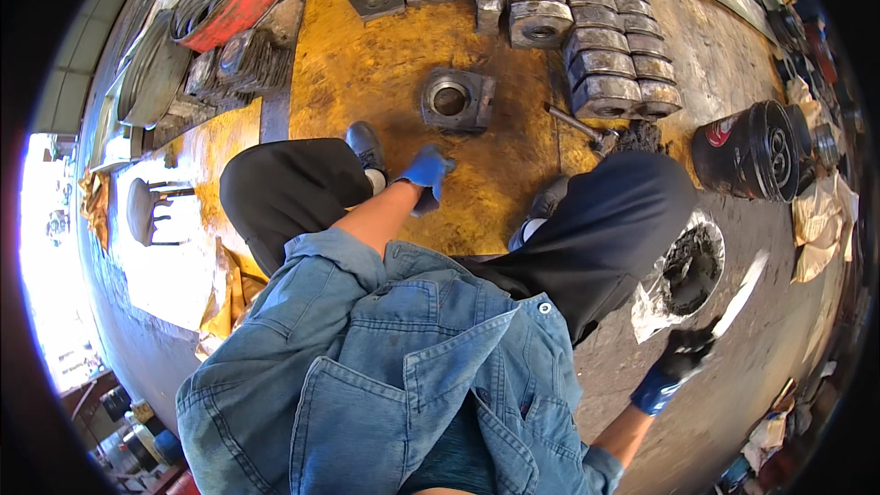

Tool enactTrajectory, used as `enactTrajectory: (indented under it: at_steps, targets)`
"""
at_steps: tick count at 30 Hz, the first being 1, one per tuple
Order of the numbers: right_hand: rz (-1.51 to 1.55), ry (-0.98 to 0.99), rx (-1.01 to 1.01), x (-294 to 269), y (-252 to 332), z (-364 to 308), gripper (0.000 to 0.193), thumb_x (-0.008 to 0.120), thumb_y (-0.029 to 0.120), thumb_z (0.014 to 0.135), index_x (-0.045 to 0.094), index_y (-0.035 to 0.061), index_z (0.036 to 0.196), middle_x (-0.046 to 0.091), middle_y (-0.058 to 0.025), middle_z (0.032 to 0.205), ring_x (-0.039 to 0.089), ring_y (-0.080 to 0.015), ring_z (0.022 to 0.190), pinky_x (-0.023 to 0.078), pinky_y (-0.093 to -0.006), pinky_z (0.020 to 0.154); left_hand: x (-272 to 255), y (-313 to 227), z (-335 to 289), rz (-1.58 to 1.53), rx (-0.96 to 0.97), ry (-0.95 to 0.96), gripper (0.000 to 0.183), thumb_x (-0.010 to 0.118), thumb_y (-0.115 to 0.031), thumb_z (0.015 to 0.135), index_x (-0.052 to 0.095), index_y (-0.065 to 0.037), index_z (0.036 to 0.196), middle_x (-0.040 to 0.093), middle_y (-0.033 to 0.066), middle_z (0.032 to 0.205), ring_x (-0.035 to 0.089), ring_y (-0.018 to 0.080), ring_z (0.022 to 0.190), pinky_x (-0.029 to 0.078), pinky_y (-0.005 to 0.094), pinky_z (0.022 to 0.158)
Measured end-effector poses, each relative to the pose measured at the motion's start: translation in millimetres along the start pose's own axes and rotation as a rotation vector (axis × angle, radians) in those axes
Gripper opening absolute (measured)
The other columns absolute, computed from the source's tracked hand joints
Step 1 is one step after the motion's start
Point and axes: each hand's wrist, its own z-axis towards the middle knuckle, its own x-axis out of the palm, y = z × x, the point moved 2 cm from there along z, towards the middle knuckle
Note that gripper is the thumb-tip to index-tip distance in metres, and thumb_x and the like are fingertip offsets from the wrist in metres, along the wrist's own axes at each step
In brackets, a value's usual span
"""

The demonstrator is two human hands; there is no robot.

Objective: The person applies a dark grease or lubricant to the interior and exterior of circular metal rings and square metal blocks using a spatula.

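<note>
We see the person's left hand (pixel 428 172), in a blue glove, low between the 2 shoes, apart from the metal block (pixel 474 106) farther out. We cannot tell from here whether its fingers are closed. The right hand (pixel 683 365), in a blue glove blackened over the fingers, is out to the right, gripping 1 end of a long pale strip (pixel 742 297); it looks like a flat blade, though glare hides its detail.

We find the metal block on the yellow-stained board (pixel 357 69), its round hole showing, well apart from the right hand. Near that hand, dark paste (pixel 694 264) sits in a pale-rimmed container (pixel 649 310). Farther out, we see a hammer (pixel 575 121) beside a dark clump (pixel 640 137), and a black bucket (pixel 744 158) tilted to the right. Rows of similar blocks (pixel 605 53) stand beyond, and a red ring (pixel 257 5) is at upper left.
</note>
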Motion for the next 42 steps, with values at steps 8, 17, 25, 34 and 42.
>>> enactTrajectory:
  at_steps: [8,17,25,34,42]
  targets:
    - [-0.225,0.369,0.298,319.3,-130.1,131.3,0.034,0.054,0.031,0.095,0.055,0.0026,0.113,0.059,-0.0062,0.087,0.055,-0.0128,0.065,0.043,-0.0256,0.053,25.7,-17.2,-35.8,0.061,0.178,-0.24,0.039,0.073,-0.028,0.07,0.061,0.001,0.093,0.063,0.022,0.083,0.058,0.0367,0.073,0.046,0.0452,0.067]
    - [-1.386,0.502,0.159,205.7,-446.7,84.5,0.035,0.056,0.028,0.093,0.061,-0.0021,0.111,0.069,-0.017,0.081,0.065,-0.0256,0.069,0.05,-0.041,0.058,7.4,-43.4,-46.4,0.21,0.142,-0.213,0.052,0.067,-0.033,0.08,0.057,-0.004,0.121,0.061,0.0221,0.117,0.06,0.0378,0.103,0.049,0.0423,0.085]
    - [-2.115,0.903,0.062,222.9,-448.6,37.4,0.034,0.055,0.03,0.088,0.061,0.0153,0.118,0.067,-0.0197,0.085,0.065,-0.0373,0.078,0.05,-0.0499,0.067,-17.6,-80.3,-42.1,0.778,0.16,-0.395,0.072,0.073,-0.039,0.071,0.048,-0.012,0.132,0.054,0.0141,0.128,0.054,0.0341,0.114,0.045,0.0464,0.093]
    - [-2.221,0.827,0.155,199.5,-480.8,26.1,0.043,0.03,0.04,0.102,0.061,0.0139,0.114,0.067,-0.0162,0.089,0.064,-0.0376,0.088,0.048,-0.0494,0.076,-21.2,-72.2,-0.8,0.989,0.295,-0.334,0.079,0.071,-0.043,0.07,0.042,-0.012,0.137,0.046,0.0131,0.138,0.044,0.0336,0.126,0.037,0.0468,0.102]
    - [-2.148,0.761,0.5,139.5,-562.7,12.7,0.037,0.035,0.032,0.1,0.059,0.0058,0.109,0.067,-0.0137,0.093,0.066,-0.0301,0.082,0.049,-0.0457,0.069,-26.9,-59.8,9.3,0.87,0.196,-0.09,0.08,0.068,-0.045,0.071,0.043,-0.012,0.14,0.044,0.0139,0.145,0.043,0.0305,0.131,0.036,0.0456,0.106]
